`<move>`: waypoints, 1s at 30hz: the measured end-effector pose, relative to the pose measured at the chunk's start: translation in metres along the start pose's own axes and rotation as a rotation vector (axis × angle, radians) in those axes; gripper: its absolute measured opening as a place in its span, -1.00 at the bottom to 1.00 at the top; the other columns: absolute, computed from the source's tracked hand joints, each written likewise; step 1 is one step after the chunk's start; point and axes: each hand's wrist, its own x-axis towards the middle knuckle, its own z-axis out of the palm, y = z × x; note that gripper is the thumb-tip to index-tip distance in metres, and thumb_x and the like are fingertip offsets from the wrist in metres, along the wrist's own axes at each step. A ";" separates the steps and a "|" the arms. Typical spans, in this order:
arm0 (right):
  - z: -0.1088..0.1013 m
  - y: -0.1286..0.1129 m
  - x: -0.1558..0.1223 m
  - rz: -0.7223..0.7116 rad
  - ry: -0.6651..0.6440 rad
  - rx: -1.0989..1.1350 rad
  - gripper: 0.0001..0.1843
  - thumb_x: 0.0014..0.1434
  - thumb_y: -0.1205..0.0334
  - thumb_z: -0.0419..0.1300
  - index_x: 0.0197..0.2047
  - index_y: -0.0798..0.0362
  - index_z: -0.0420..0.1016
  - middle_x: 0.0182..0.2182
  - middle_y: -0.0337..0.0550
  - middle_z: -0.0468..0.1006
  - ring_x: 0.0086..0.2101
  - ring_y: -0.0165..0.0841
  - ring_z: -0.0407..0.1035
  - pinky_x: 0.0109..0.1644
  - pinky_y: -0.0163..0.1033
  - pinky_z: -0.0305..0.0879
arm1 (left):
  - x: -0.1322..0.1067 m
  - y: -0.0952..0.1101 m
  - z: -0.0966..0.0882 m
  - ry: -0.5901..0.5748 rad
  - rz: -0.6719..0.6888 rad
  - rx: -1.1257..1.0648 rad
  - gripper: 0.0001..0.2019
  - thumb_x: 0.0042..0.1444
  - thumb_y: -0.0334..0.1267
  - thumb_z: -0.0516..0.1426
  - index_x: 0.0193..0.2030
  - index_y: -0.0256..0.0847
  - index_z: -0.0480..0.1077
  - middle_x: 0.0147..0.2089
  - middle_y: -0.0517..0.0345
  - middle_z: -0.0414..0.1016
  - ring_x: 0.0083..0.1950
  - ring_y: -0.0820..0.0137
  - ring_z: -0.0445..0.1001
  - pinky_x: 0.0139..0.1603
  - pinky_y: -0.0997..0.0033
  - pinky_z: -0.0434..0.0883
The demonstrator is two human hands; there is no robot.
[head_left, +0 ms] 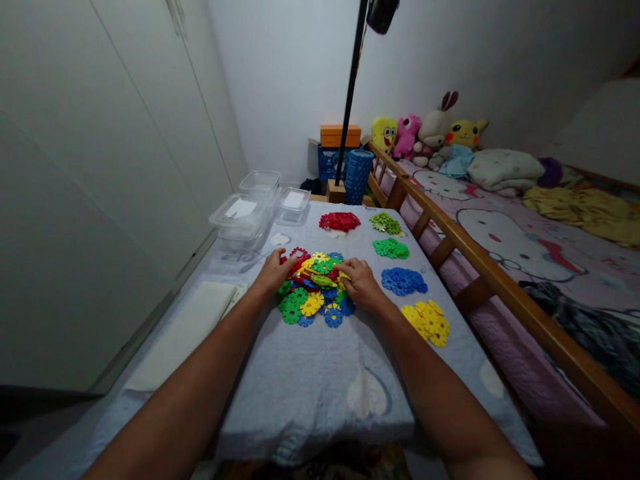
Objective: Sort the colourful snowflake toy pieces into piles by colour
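A mixed pile of flower-shaped plastic building discs in red, yellow, green and blue lies mid-table between my hands. At its left edge, my left hand touches the red discs with fingers apart. My right hand is at the pile's right edge, its fingers bent together over the discs; what they pinch is too small to make out. Single-colour heaps stand apart from the pile: red discs at the back, then light green, green, blue and yellow discs down the right side.
Clear plastic boxes with lids stand at the table's back left. A folded pale cloth lies along the left edge. A wooden bed rail runs along the right. Behind the table rise a black pole and a blue roller.
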 end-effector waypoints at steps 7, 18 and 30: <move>0.007 -0.007 0.007 0.024 -0.008 -0.032 -0.75 0.28 0.30 0.22 0.00 -0.02 0.61 -0.02 0.01 0.48 0.01 -0.13 0.28 0.13 -0.05 0.22 | -0.023 0.008 0.001 0.018 0.038 0.096 -0.41 0.13 0.09 0.19 0.21 -0.20 0.35 0.27 -0.24 0.43 0.34 0.01 0.37 0.34 0.03 0.30; -0.011 0.023 0.030 0.189 0.141 0.410 -0.83 0.10 0.30 0.17 -0.20 0.04 0.51 -0.32 -0.22 0.54 -0.37 -0.37 0.33 -0.22 -0.27 0.25 | -0.034 0.010 0.011 0.128 0.184 0.208 -0.54 0.26 -0.02 0.08 0.19 -0.21 0.38 0.19 -0.14 0.51 0.22 0.08 0.47 0.29 0.04 0.35; 0.016 0.064 0.129 0.505 0.281 0.275 -0.80 -0.06 0.35 0.18 -0.30 0.05 0.53 -0.41 -0.23 0.55 -0.34 -0.35 0.39 -0.17 -0.29 0.28 | -0.027 0.008 0.010 0.150 0.241 0.175 -0.61 0.26 -0.04 0.07 0.13 -0.15 0.44 0.13 -0.07 0.55 0.19 0.11 0.49 0.27 0.07 0.37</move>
